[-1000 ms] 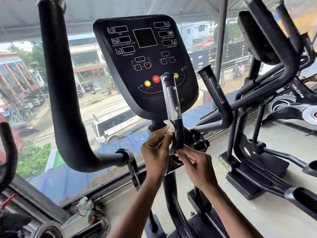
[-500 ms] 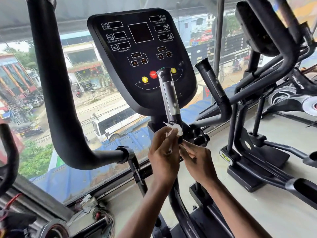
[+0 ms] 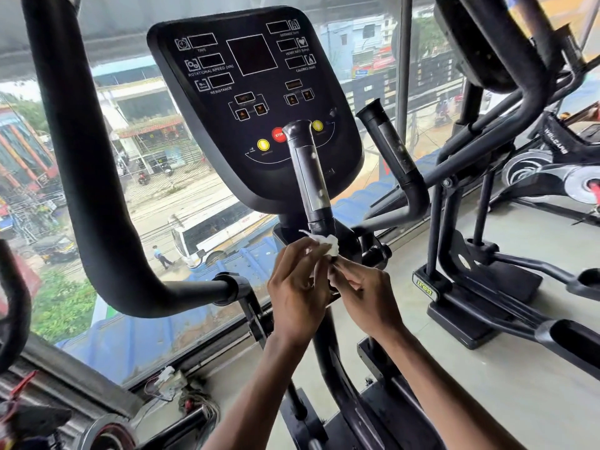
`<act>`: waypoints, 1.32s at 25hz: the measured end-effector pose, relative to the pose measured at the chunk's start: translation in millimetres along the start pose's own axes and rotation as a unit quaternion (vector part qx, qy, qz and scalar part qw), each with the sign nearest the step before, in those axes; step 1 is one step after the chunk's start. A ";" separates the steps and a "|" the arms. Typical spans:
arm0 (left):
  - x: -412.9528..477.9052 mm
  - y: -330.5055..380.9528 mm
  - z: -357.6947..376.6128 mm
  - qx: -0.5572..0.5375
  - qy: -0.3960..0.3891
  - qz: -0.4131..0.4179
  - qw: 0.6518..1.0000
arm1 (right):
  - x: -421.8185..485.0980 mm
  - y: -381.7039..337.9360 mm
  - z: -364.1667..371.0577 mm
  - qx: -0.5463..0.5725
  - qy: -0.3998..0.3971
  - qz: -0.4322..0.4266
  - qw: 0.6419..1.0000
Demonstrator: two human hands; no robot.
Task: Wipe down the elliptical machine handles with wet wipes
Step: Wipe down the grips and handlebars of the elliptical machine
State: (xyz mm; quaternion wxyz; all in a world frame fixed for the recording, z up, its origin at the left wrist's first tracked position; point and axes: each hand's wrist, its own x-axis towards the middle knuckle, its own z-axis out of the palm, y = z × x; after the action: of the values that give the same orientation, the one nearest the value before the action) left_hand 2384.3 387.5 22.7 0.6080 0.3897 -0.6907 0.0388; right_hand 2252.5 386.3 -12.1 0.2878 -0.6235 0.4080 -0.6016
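Wet wipe [image 3: 327, 243] (crumpled) below cylindrical handle [image 3: 312, 177]

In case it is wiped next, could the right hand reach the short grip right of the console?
Probably yes: the right hand, pinching the wipe, sits below and left of that short grip, with nothing visibly between.
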 end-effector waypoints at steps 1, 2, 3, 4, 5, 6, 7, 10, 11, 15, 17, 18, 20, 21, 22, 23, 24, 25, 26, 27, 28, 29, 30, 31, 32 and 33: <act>-0.6 -3.5 -3.1 -0.011 -0.009 -0.001 1.000 | 0.0 -0.2 0.3 0.004 0.001 0.000 1.000; -1.8 -5.3 -5.9 -0.027 -0.010 -0.016 0.999 | -0.3 -0.7 0.4 0.009 0.000 0.000 1.000; -3.3 -6.1 -7.7 -0.045 -0.009 -0.042 0.998 | -0.3 -1.2 0.6 0.014 -0.002 0.001 1.000; -5.6 -7.5 -8.1 -0.058 -0.010 -0.068 0.996 | -0.5 -1.5 0.6 0.014 -0.004 0.000 1.000; -9.5 -11.9 -7.7 -0.057 -0.016 -0.090 0.994 | -0.7 -2.0 0.7 0.013 -0.005 0.000 1.000; -15.5 -20.0 -7.9 -0.043 -0.026 -0.106 0.993 | -0.5 -2.2 0.9 0.009 -0.003 0.002 1.000; -23.0 -30.9 -9.5 -0.020 -0.040 -0.121 0.992 | -0.7 -2.6 1.0 0.001 -0.001 0.003 1.000; -40.7 -59.3 -16.2 0.022 -0.062 -0.163 0.984 | -1.6 -4.4 1.4 -0.024 0.002 -0.002 1.000; -43.3 -58.9 -16.8 0.017 -0.054 -0.173 0.983 | -2.1 -5.3 1.7 -0.025 0.003 0.002 1.000; -37.1 -38.0 -4.8 -0.027 -0.018 -0.159 0.987 | -1.8 -3.5 2.5 -0.015 0.004 0.010 1.000; -36.4 -40.8 0.0 -0.023 -0.014 -0.173 0.985 | -3.1 -2.8 3.7 -0.019 0.004 0.012 1.000; -35.2 -45.7 1.2 -0.013 -0.016 -0.186 0.982 | -3.5 -2.6 4.3 -0.018 0.007 0.015 1.000; -31.5 -56.9 0.1 -0.002 -0.022 -0.225 0.974 | -4.7 -2.9 6.6 -0.007 0.016 0.029 0.999; -30.2 -60.1 -2.0 -0.008 -0.024 -0.255 0.967 | -5.3 -2.8 7.9 -0.002 0.021 0.036 0.999; -29.6 -61.2 -4.2 -0.020 -0.027 -0.290 0.957 | -6.3 -1.3 8.8 0.006 0.028 0.044 0.999; -30.3 -61.5 -5.5 -0.037 -0.029 -0.324 0.945 | -8.2 3.5 9.4 0.016 0.037 0.053 0.998; -34.0 -62.4 -6.2 -0.056 -0.032 -0.361 0.931 | -11.4 8.9 9.9 0.023 0.046 0.067 0.996; -39.2 -63.0 -6.5 -0.077 -0.040 -0.396 0.914 | -15.5 14.2 10.8 0.022 0.054 0.084 0.995; -46.7 -64.6 -6.7 -0.103 -0.053 -0.431 0.895 | -21.4 20.4 12.2 0.010 0.059 0.105 0.993; -54.5 -66.3 -7.2 -0.135 -0.071 -0.458 0.876 | -29.6 26.4 14.4 -0.004 0.061 0.128 0.990; -61.4 -66.4 -8.2 -0.167 -0.091 -0.479 0.857 | -38.0 30.9 16.3 -0.019 0.062 0.152 0.986; -67.9 -65.4 -8.5 -0.189 -0.112 -0.490 0.844 | -48.0 35.1 17.7 -0.033 0.062 0.175 0.982; -73.5 -63.2 -8.7 -0.208 -0.133 -0.497 0.832 | -58.6 37.2 18.4 -0.047 0.061 0.197 0.977; -78.2 -59.8 -7.7 -0.230 -0.154 -0.505 0.817 | -69.8 37.9 18.4 -0.053 0.061 0.217 0.973; -83.1 -54.4 -6.1 -0.253 -0.172 -0.514 0.801 | -82.2 36.5 17.4 -0.056 0.065 0.235 0.968; -88.9 -48.4 -4.1 -0.278 -0.185 -0.523 0.785 | -94.3 34.5 16.1 -0.051 0.071 0.250 0.964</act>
State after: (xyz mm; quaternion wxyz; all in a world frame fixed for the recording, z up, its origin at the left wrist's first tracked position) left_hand 2412.1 399.8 -74.0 0.4775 0.5051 -0.4616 -0.5512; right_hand 2268.1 447.5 -91.8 0.3673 -0.4709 0.6006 -0.5316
